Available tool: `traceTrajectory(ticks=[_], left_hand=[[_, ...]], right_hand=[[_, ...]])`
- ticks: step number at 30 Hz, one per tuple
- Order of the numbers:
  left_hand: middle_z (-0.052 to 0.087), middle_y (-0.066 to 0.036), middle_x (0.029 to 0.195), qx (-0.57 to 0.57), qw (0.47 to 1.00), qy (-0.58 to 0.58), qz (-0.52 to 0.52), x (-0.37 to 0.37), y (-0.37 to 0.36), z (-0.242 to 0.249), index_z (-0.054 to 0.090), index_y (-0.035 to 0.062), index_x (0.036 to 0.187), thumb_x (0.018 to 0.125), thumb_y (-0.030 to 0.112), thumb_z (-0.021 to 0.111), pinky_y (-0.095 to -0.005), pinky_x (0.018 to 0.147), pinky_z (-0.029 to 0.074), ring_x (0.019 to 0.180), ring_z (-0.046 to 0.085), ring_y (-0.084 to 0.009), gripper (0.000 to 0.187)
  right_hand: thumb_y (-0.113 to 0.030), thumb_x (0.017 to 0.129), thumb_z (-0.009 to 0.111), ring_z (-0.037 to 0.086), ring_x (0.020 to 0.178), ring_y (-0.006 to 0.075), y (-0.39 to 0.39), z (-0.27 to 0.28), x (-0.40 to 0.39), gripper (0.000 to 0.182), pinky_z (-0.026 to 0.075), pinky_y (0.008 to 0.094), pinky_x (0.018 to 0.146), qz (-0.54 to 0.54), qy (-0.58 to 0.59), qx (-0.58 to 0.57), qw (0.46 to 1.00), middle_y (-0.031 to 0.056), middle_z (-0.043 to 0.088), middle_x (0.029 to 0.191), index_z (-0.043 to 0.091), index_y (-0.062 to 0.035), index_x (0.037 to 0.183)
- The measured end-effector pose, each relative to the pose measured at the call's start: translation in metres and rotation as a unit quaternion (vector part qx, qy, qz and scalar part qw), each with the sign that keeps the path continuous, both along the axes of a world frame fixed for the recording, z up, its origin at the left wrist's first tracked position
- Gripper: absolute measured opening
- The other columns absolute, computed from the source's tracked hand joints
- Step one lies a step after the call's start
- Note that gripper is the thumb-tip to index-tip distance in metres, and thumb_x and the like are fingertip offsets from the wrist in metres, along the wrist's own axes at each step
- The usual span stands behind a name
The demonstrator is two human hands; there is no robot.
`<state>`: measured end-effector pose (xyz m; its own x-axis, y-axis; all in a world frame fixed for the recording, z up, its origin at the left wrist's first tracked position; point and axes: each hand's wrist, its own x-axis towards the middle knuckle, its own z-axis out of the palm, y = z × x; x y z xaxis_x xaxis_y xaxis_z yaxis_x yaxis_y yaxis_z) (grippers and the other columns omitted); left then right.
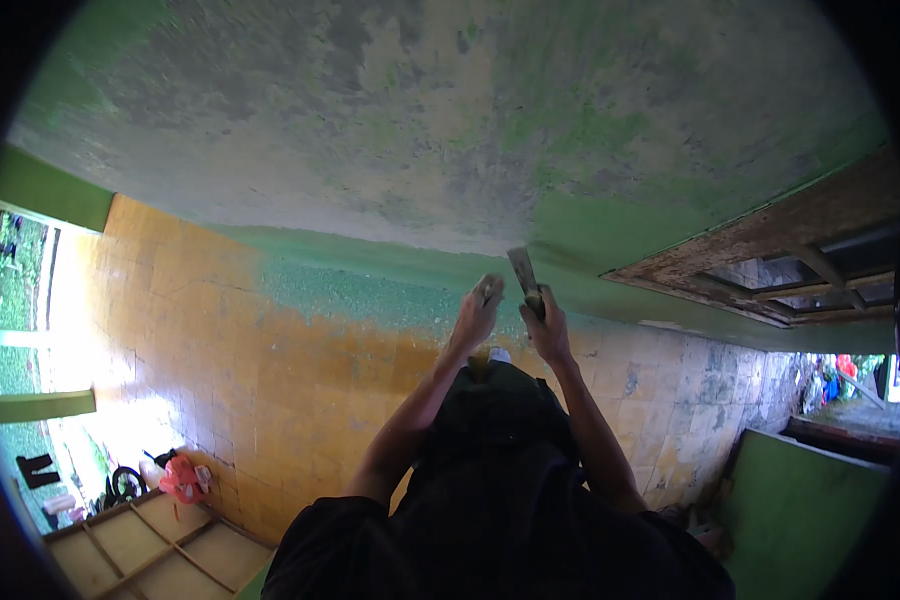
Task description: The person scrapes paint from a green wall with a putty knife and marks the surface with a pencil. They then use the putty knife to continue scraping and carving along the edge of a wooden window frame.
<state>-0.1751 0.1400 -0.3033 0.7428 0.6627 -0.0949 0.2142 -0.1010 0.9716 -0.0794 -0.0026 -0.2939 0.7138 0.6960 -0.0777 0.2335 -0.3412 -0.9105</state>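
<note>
My right hand point(547, 328) is wrapped round the handle of a paint scraper point(522, 268). Its flat blade points up towards the wall point(450, 150), with the tip close to the lower part of the scraped area. My left hand point(477, 315) is closed just left of the scraper, at about the same height. A small greyish bit shows at its fingers, and I cannot tell what it is. The wall has patchy grey and whitish bare areas among remaining green paint. Green flakes and dust point(360, 298) lie on the floor along its foot.
Yellowish floor tiles point(270, 400) stretch below and to both sides. On the right is a worn wooden window frame point(730, 250); a green panel point(810, 510) stands lower right. At lower left are a wooden-framed panel point(160, 550) and a red bag point(183, 478).
</note>
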Motion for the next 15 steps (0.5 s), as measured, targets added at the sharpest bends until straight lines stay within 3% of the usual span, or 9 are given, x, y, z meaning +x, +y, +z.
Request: traceTrajectory(ticks=[1,3,4,6,10,15], left_hand=[[0.068,-0.022,0.093,-0.049,0.997,-0.054,0.023,0.014,-0.005,0.021,0.059,-0.0015,0.110,0.106,0.035,0.049,-0.0439,0.073,0.050,0.085,0.069,-0.0356,0.038],[0.068,-0.018,0.090,-0.022,0.996,-0.080,0.039,0.038,-0.002,0.045,0.060,-0.0020,0.109,0.106,0.037,0.049,-0.0401,0.073,0.051,0.083,0.067,-0.0249,0.040],[0.069,-0.016,0.089,-0.009,0.995,-0.092,0.047,0.047,-0.001,0.052,0.060,-0.0022,0.108,0.106,0.038,0.049,-0.0382,0.073,0.051,0.082,0.066,-0.0196,0.042],[0.068,-0.013,0.085,-0.048,0.993,-0.095,0.055,0.057,-0.002,0.063,0.061,-0.0029,0.102,0.106,0.039,0.049,-0.0356,0.071,0.051,0.078,0.063,-0.0158,0.044],[0.069,-0.007,0.082,-0.134,0.980,-0.138,0.050,0.067,-0.006,0.058,0.063,-0.0006,0.089,0.107,0.040,0.047,-0.0299,0.066,0.050,0.073,0.061,-0.0100,0.048],[0.066,-0.005,0.071,-0.104,0.982,-0.133,0.080,0.076,0.001,0.061,0.061,-0.0008,0.082,0.106,0.042,0.050,-0.0292,0.061,0.048,0.065,0.060,-0.0104,0.050]], right_hand=[[-0.015,0.095,0.064,0.063,0.064,0.0230,0.011,0.012,0.002,0.035,0.051,0.0377,0.061,-0.001,0.017,0.028,0.999,0.0125,0.064,0.080,0.051,-0.0042,0.126],[-0.013,0.093,0.065,0.065,0.065,0.0193,0.033,0.026,0.006,0.034,0.052,0.0353,0.061,-0.004,0.052,0.089,0.995,0.0115,0.067,0.081,0.052,-0.0021,0.123],[-0.012,0.093,0.065,0.068,0.073,0.0248,0.041,0.027,0.009,0.035,0.053,0.0376,0.064,-0.014,0.024,0.099,0.995,0.0149,0.069,0.085,0.052,-0.0020,0.124],[-0.009,0.092,0.064,0.074,0.088,0.0359,0.047,0.026,0.010,0.037,0.056,0.0422,0.071,-0.034,-0.029,0.117,0.992,0.0216,0.073,0.094,0.052,-0.0016,0.126],[-0.012,0.091,0.066,0.072,0.097,0.0398,0.040,0.022,0.013,0.039,0.056,0.0431,0.075,-0.029,-0.025,0.091,0.995,0.0243,0.073,0.098,0.054,-0.0018,0.127],[-0.013,0.090,0.067,0.070,0.095,0.0435,0.054,0.042,0.021,0.034,0.056,0.0433,0.074,-0.025,-0.040,0.072,0.996,0.0241,0.072,0.095,0.060,-0.0022,0.121]])
